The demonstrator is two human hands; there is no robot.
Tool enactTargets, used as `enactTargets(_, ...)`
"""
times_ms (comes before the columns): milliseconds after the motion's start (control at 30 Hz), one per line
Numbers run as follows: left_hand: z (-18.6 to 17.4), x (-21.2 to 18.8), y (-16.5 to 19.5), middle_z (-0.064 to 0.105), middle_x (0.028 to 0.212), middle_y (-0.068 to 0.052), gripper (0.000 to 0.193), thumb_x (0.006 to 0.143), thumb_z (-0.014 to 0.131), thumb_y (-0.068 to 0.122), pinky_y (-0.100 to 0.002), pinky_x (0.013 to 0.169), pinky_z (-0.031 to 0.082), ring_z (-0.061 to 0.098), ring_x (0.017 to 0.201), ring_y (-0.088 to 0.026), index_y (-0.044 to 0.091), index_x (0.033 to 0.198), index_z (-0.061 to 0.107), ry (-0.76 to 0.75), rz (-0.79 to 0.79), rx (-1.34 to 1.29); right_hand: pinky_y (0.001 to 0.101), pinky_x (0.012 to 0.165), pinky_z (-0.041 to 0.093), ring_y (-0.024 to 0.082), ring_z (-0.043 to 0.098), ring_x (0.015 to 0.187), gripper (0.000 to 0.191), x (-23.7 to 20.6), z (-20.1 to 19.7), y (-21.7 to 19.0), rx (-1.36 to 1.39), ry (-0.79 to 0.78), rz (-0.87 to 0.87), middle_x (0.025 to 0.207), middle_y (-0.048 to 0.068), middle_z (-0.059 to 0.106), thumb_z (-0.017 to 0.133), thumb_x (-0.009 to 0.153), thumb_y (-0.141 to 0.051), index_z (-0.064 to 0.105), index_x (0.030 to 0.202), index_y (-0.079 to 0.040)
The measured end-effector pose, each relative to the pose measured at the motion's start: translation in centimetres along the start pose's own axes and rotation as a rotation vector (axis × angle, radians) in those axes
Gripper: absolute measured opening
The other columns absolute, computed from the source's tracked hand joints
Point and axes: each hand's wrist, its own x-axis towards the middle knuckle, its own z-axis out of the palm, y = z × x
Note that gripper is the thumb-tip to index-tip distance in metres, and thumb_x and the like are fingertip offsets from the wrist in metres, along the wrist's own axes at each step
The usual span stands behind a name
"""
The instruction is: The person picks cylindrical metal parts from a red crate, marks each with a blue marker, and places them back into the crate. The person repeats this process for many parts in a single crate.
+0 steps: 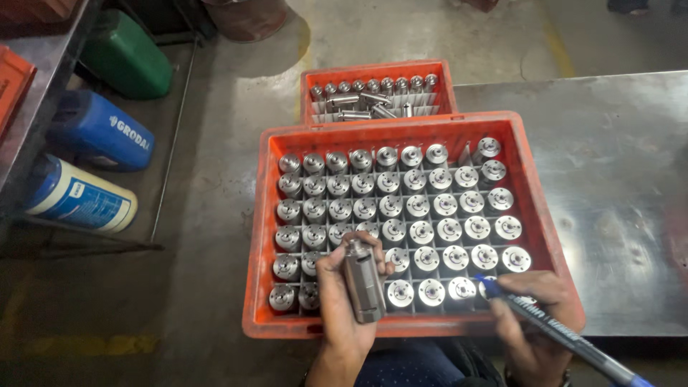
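The metal part (362, 281), a grey cylinder with a stepped end, sits in my left hand (342, 294), lifted over the near left corner of the big orange crate (261, 236). I have the fingers closed around its left side and the thumb against it, so the part stands roughly upright, tilted a little, with its narrower end toward me.

My right hand (534, 315) is closed on a blue marker (559, 331). Its tip points up and left, just over the near row of the crate, close to the part but not touching it. The marker's body runs down to the right, out past my hand.

The crate rests partly on the steel table (616, 193), its left side hanging over the floor. Inside, a grid of dividers holds rows of the same shiny parts (423, 208) standing on end. Behind it sits a smaller orange crate (378, 89) with more parts, some upright and some lying loose.

On the floor to the left I see a green can (125, 57), a blue can (100, 132) and a white-and-blue can (79, 197), all lying on their sides.
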Motion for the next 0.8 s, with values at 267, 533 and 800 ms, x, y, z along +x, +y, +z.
enactTargets(267, 0.7, -0.9, 0.8, 0.059, 0.103, -0.009, 0.039, 0.087, 0.054, 0.035, -0.030, 0.083, 0.051, 0.060, 0.094, -0.016, 0.001, 0.105, 0.060, -0.099, 0.102, 0.316, 0.0346, 0.073, 0.049, 0.018, 0.067, 0.076, 0.034, -0.2, 5.5, -4.0, -0.042, -0.208, -0.356, 0.087, 0.005, 0.070, 0.072, 0.077, -0.006, 0.058, 0.108, -0.009)
enactTargets(533, 0.7, -0.4, 0.6, 0.063, 0.092, -0.009, 0.044, 0.091, 0.058, 0.038, -0.029, 0.066, 0.052, 0.062, 0.079, -0.016, 0.001, 0.114, 0.063, -0.046, 0.075, 0.332, 0.0368, 0.075, 0.047, 0.015, 0.066, 0.074, 0.032, 0.3, 5.9, -5.8, -0.080, -0.251, -0.374, 0.085, 0.002, 0.071, 0.071, 0.073, -0.010, 0.058, 0.102, -0.013)
enactTargets(800, -0.4, 0.1, 0.0, 0.068, 0.092, -0.010, 0.037, 0.100, 0.053, 0.042, -0.031, 0.066, 0.062, 0.070, 0.078, -0.018, 0.006, 0.108, 0.058, -0.198, 0.078, 0.151, 0.0363, 0.073, 0.048, 0.017, 0.065, 0.075, 0.030, 0.2, 6.5, -4.8, -0.131, -0.244, -0.375, 0.082, 0.002, 0.068, 0.070, 0.073, -0.011, 0.058, 0.100, -0.014)
